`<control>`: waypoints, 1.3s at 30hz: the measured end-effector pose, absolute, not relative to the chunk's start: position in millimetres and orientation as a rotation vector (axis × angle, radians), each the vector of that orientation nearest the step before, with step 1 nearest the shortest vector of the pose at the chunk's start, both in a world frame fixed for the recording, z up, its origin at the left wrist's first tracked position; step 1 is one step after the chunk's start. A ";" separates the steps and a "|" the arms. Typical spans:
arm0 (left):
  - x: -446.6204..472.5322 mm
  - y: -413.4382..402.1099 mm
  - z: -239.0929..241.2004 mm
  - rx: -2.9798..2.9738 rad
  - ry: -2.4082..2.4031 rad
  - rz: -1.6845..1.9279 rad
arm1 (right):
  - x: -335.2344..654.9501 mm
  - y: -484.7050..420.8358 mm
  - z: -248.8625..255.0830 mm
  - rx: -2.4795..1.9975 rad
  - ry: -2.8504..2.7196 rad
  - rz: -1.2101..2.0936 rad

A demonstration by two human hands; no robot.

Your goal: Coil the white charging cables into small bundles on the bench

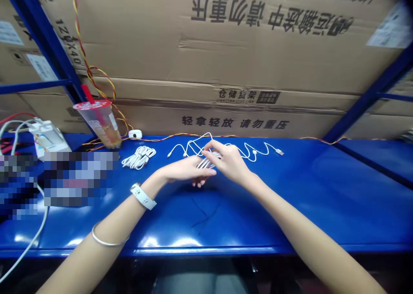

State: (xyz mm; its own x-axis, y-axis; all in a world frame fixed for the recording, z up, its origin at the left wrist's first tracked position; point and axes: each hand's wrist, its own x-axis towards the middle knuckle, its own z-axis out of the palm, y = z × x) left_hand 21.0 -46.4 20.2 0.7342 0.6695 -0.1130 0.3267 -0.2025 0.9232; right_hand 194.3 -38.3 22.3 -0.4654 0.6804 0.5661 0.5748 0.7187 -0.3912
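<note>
Both hands meet above the middle of the blue shelf. My left hand (pixel 189 169) is closed around a coiled white cable (pixel 206 162), whose loops show between thumb and fingers. My right hand (pixel 227 158) is bent over the same coil, its thumb and fingertips pinching at the loops. Behind the hands, loose white cables (pixel 247 150) lie in bends on the shelf, one ending in a USB plug (pixel 279 151) at the right. A bundled white cable (pixel 138 157) rests to the left of my left hand. Two thin dark strands (pixel 200 214) lie in front of the hands.
A lidded drink cup (pixel 100 122) with a red straw stands at the back left, near a white earbud case (pixel 135 134). A white power strip (pixel 48 137) sits farther left. Red and yellow wires (pixel 171 137) run along the cardboard (pixel 155 117) behind the blue shelf (pixel 306 203).
</note>
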 end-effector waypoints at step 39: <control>10.4 -32.4 28.5 2.132 1.479 1.138 | 198.3 -17.9 7.7 -0.888 -1.878 1.132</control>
